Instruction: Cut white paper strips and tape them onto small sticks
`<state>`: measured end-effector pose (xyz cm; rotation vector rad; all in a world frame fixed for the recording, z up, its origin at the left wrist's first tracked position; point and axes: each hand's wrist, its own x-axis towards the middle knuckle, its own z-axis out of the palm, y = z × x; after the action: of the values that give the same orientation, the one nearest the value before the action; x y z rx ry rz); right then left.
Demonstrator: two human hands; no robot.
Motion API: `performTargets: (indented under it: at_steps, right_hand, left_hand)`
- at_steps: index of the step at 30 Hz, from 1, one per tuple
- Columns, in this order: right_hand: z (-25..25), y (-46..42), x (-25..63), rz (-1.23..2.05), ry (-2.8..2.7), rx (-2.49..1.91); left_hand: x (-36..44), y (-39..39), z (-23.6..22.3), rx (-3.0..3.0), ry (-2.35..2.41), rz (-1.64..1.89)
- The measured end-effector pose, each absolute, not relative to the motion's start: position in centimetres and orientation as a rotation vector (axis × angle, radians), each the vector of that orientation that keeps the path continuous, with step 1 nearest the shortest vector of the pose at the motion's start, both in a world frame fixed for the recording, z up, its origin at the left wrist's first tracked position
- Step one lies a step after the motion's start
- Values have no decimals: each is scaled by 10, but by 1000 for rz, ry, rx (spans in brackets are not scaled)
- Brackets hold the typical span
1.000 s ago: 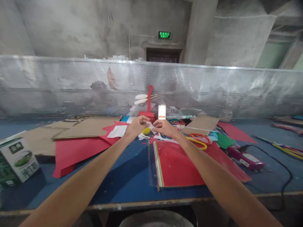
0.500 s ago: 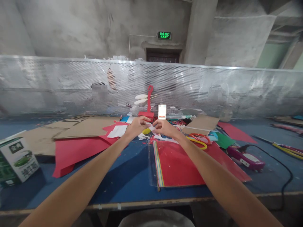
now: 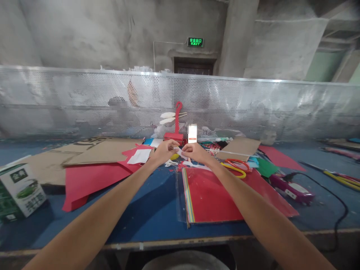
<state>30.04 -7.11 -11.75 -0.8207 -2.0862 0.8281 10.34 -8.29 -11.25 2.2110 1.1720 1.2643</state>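
A small piece of white paper (image 3: 180, 152) is held up between my two hands above the table. My left hand (image 3: 165, 150) pinches its left side, fingers closed. On the other side, my right hand (image 3: 194, 152) grips it between thumb and fingers. Something yellow (image 3: 174, 156) shows just below the left fingertips, partly hidden. Behind the hands stands a red box (image 3: 173, 137) with a tall red hook (image 3: 177, 117) rising from it. Close to my right wrist lie scissors (image 3: 237, 168) with red and yellow handles, on a stack of red paper (image 3: 219, 197).
Cardboard sheets (image 3: 104, 150) and red paper (image 3: 95, 182) cover the left, beside a milk carton (image 3: 25, 191). A lit phone (image 3: 192, 134) stands at the back. Rightward are a purple corded device (image 3: 292, 189) and its black cable. A perforated metal screen (image 3: 225, 101) bounds the table.
Both hands stay in nearly the same place with the white paper. The right fingers shift slightly along it, and the paper's angle changes a little.
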Motion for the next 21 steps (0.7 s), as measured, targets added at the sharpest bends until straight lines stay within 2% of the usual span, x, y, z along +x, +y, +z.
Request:
performTargets:
  at_steps: [7, 21]
  right_hand:
    - [-119, -67, 302, 701, -2109, -845]
    - [-123, -64, 304, 717, -2158, -817]
  left_hand:
    - [103, -86, -113, 2367, 1241, 1185]
    - [98, -86, -116, 2487, 1356, 1029]
